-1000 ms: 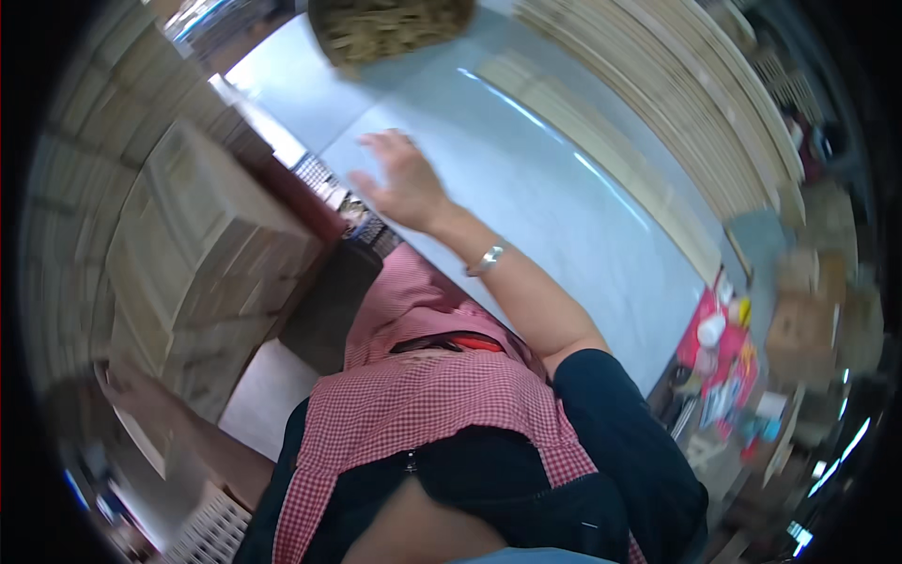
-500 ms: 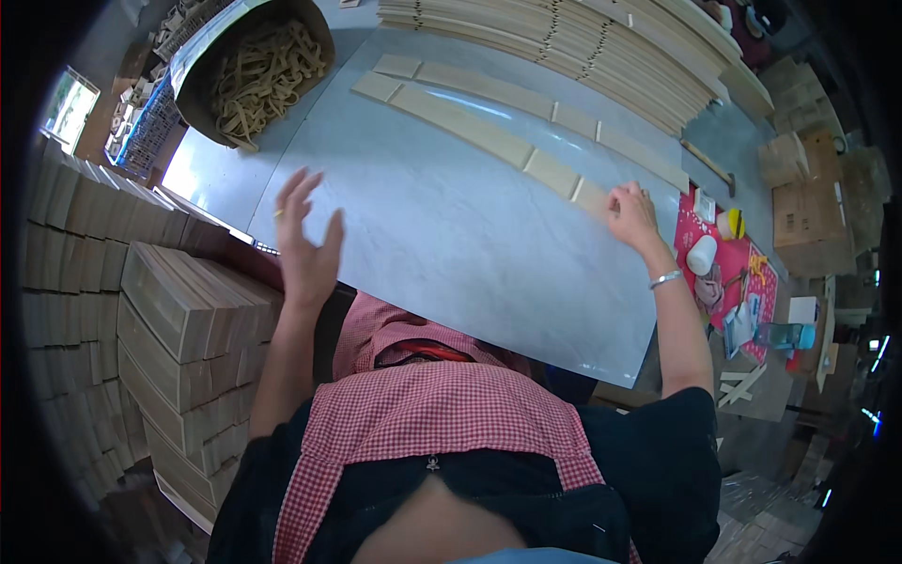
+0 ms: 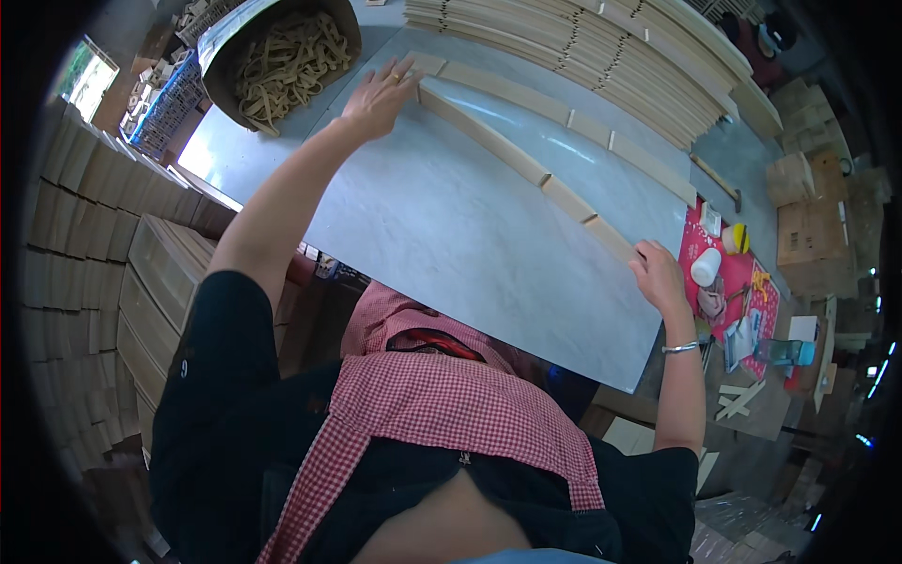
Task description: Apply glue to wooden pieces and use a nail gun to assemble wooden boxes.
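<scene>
A long pale wooden slat (image 3: 498,142) with cross grooves lies at a slant over the marbled tabletop. Its far left end is in my left hand (image 3: 378,98), whose fingers reach over that end; the exact grip is partly hidden. At the near right end, my right hand (image 3: 660,279) has its fingers closed on the wood. The slat looks tipped toward its edge. Behind it, a second grooved slat (image 3: 526,98) rests flat, nearly parallel, touched by no hand that I can make out.
Stacked slats (image 3: 564,52) line the table's back. A container of wood strips (image 3: 291,70) lies at the back left. On the right are a hammer (image 3: 719,179), a white bottle (image 3: 706,267), yellow tape (image 3: 738,238) and a red cloth (image 3: 691,246). Piled boards (image 3: 155,291) stand left.
My left hand has moved from the air above the table's near left forward to the slat's far end. The slat has tipped toward its edge; my right hand stays at its right end.
</scene>
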The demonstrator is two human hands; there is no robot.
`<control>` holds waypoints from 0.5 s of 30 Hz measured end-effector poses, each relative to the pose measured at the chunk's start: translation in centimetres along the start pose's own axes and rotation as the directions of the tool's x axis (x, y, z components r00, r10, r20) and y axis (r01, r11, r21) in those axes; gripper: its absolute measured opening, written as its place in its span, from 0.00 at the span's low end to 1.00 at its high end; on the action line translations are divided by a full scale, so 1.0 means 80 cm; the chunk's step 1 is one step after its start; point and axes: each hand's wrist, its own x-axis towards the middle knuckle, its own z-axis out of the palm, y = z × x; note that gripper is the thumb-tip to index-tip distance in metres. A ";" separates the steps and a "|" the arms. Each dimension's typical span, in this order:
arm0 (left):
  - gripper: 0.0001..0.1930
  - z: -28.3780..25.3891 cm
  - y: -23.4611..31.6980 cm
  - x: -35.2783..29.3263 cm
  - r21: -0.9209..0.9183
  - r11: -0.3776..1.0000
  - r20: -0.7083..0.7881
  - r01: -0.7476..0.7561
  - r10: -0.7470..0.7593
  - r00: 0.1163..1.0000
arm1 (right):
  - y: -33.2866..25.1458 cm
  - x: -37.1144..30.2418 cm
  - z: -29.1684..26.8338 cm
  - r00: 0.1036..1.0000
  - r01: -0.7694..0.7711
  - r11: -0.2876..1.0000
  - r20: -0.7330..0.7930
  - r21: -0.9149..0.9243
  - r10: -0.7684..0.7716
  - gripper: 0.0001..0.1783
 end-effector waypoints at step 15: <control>0.31 0.008 -0.021 -0.001 0.059 0.997 -0.074 -0.040 0.044 0.996 | 0.022 -0.041 0.016 0.889 0.221 0.975 -0.405 -0.031 -0.214 0.07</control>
